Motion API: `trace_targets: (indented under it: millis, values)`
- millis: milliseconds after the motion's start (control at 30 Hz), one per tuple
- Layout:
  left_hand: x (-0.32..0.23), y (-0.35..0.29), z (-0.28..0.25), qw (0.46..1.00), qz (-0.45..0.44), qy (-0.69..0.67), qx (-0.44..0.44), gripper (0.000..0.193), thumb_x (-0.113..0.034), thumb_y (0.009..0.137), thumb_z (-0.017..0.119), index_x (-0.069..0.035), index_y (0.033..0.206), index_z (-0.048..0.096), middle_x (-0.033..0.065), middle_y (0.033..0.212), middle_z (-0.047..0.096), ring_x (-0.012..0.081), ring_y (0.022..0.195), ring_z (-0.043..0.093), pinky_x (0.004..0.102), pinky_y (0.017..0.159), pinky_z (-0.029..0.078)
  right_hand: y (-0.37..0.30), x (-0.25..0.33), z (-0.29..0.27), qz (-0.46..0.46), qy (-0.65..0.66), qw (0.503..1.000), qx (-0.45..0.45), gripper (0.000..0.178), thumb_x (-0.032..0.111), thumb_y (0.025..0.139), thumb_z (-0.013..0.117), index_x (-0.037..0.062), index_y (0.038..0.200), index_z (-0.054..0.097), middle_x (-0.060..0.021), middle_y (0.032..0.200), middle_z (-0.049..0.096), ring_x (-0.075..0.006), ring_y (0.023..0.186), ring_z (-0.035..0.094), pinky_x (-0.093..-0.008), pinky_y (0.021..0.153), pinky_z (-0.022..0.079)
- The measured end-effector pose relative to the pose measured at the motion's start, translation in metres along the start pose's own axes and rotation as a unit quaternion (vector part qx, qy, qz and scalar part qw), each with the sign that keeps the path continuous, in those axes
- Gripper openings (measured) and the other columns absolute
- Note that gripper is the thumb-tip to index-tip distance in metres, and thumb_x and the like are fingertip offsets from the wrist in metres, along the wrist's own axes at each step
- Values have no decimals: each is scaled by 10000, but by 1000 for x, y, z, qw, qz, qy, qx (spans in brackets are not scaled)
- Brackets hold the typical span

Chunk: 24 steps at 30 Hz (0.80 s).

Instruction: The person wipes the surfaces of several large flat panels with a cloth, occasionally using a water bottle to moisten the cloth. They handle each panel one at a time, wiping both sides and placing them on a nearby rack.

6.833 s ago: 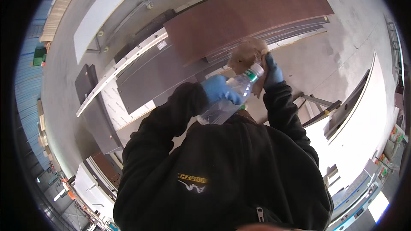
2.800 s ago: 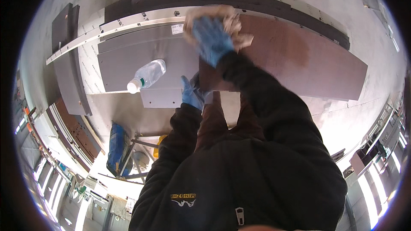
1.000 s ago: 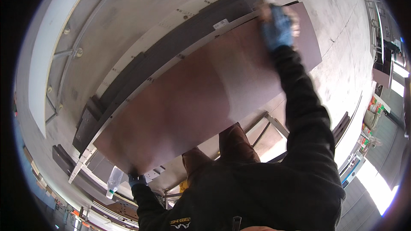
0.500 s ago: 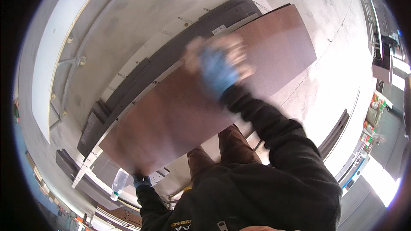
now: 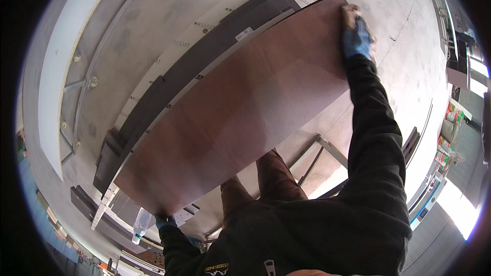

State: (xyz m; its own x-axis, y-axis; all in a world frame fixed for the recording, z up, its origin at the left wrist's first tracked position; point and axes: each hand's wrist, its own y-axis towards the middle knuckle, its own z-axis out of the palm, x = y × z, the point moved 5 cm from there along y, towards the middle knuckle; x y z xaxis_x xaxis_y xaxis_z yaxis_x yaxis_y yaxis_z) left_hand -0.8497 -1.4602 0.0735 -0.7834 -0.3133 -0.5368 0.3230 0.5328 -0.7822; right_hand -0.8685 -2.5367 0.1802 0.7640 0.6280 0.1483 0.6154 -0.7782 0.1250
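Right hand (image 5: 358, 42) clamped on rag (image 5: 351, 15) at board's (image 5: 245, 105) right end — press flat, overlap strokes — left hand (image 5: 164, 221) at near corner, grip unclear.

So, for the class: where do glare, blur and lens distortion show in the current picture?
Head view: the brown board looks bowed along its far edge; head view: the right hand and cloth look slightly blurred; head view: glare whitens the floor beyond the right sleeve.

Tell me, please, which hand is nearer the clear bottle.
Left. The left hand is beside the bottle, at one end of the brown panel; the right hand is far off, at the opposite end.
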Motion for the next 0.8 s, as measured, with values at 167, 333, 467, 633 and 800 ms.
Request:
trace_targets:
  millis: [167,333,467,633,800]
  values:
    - [1,2,-6,999,-4,-12,-49,571,-451,1099,485,-137,1576,472,76,1590,514,260,1431,489,447,1138,423,-52,-17,18,25,-75,991,-104,540,331,1015,492,72,1489,506,-230,1478,543,-436,1360,502,-515,1133,393]
    - [1,16,-9,997,21,60,50,543,-430,1109,463,-104,1542,507,76,1567,542,246,1402,513,457,1138,430,-245,230,52,-266,-159,946,93,541,212,926,599,17,1430,591,-233,1444,545,-395,1365,507,-529,1143,398]
    - [7,28,-16,999,-19,-7,44,528,-423,1117,449,-93,1523,527,82,1526,582,246,1387,531,467,1132,432,-482,439,50,-420,339,781,314,508,229,1032,539,93,1521,510,-135,1602,466,-334,1507,410,-463,1276,289]
    - [10,31,-21,998,14,-59,-6,579,-463,1068,581,-101,1518,535,122,1495,598,267,1371,541,449,1088,476,-622,466,41,-580,396,708,80,514,167,959,593,12,1449,581,-175,1548,535,-337,1455,496,-457,1250,358]
    - [4,14,-12,988,127,81,38,620,-523,1031,625,-91,1473,574,125,1469,615,316,1275,602,454,1031,524,-600,411,60,-580,383,703,152,501,163,947,612,26,1429,607,-125,1535,559,-298,1481,472,-474,1263,325]
